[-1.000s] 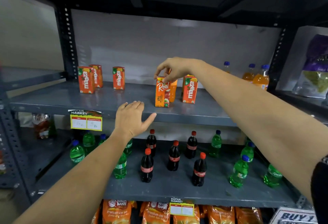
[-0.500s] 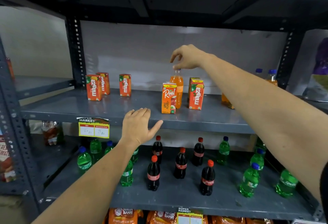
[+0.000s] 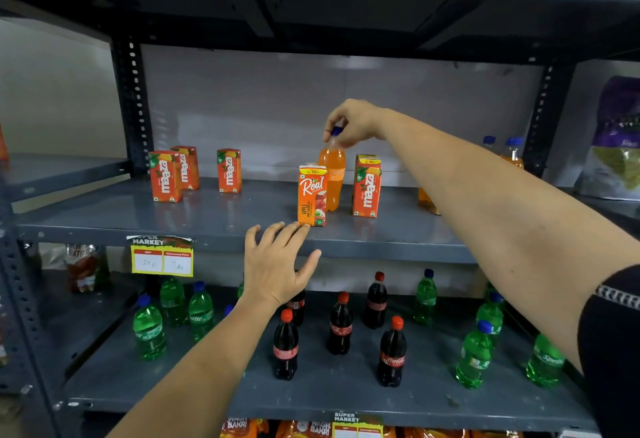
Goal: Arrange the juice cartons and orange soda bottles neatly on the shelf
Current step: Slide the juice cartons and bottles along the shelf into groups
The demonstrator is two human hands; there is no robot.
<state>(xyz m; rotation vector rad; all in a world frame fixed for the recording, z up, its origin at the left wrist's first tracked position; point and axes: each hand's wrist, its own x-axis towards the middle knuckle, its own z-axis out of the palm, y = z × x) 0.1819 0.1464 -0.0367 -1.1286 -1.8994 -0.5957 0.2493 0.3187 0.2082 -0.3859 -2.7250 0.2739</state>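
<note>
On the grey middle shelf (image 3: pixel 242 219) an orange soda bottle (image 3: pixel 333 174) stands behind a Real apple juice carton (image 3: pixel 311 195). My right hand (image 3: pixel 353 122) pinches the bottle's blue cap from above. A Maaza carton (image 3: pixel 367 186) stands just right of the bottle, with another partly hidden behind it. Three more Maaza cartons (image 3: pixel 166 176) (image 3: pixel 188 167) (image 3: pixel 229 170) stand at the shelf's left. Two orange soda bottles (image 3: pixel 513 151) show at the far right, and my forearm hides most of another (image 3: pixel 426 200). My left hand (image 3: pixel 277 262) rests open on the shelf's front edge.
The lower shelf (image 3: pixel 329 399) holds several cola bottles (image 3: pixel 391 354) and green soda bottles (image 3: pixel 149 330). A yellow price tag (image 3: pixel 161 259) hangs on the middle shelf's edge. Snack bags (image 3: pixel 613 146) sit at the right. An upright post (image 3: pixel 133 101) bounds the left.
My right hand left the Real carton's top, rose behind it and closed on the orange bottle's cap. My left hand stayed at the shelf edge. The view shifted upward.
</note>
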